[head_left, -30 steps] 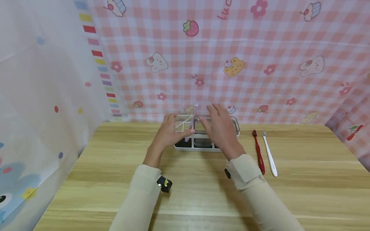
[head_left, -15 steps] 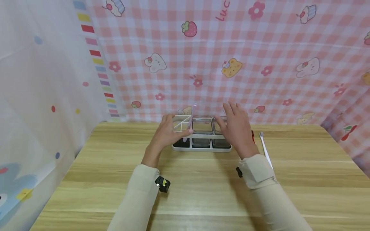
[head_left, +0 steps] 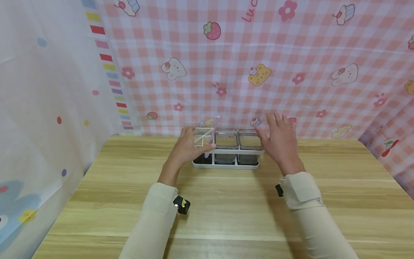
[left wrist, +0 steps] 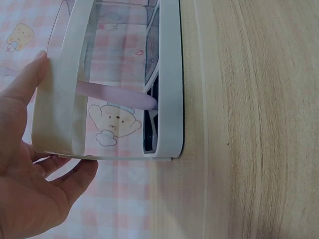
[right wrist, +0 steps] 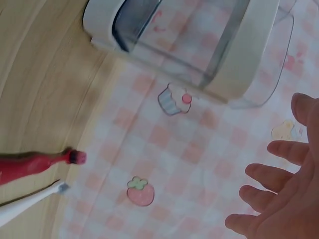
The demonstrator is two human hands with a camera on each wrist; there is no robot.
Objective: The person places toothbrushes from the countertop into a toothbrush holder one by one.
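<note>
A white toothbrush holder (head_left: 237, 152) stands at the table's back edge, with two clear cups in its middle and right places. A light purple toothbrush (left wrist: 117, 94) leans upright in the left place, its handle end down by the base. My left hand (head_left: 184, 151) grips the holder's left end, thumb along the front of the upper rail and fingers round the side. My right hand (head_left: 281, 144) is just off the holder's right end, fingers spread and holding nothing. In the right wrist view a gap shows between its fingertips and the holder.
A red toothbrush (right wrist: 30, 166) and a white toothbrush (right wrist: 30, 201) lie side by side on the wooden table (head_left: 220, 216); in the head view my right hand and sleeve cover them. A pink checked cloth (head_left: 226, 61) hangs right behind the holder.
My right hand has moved rightward from over the holder's cups to beyond its right end, uncovering the cups and hiding the two loose toothbrushes. The left hand keeps its grip.
</note>
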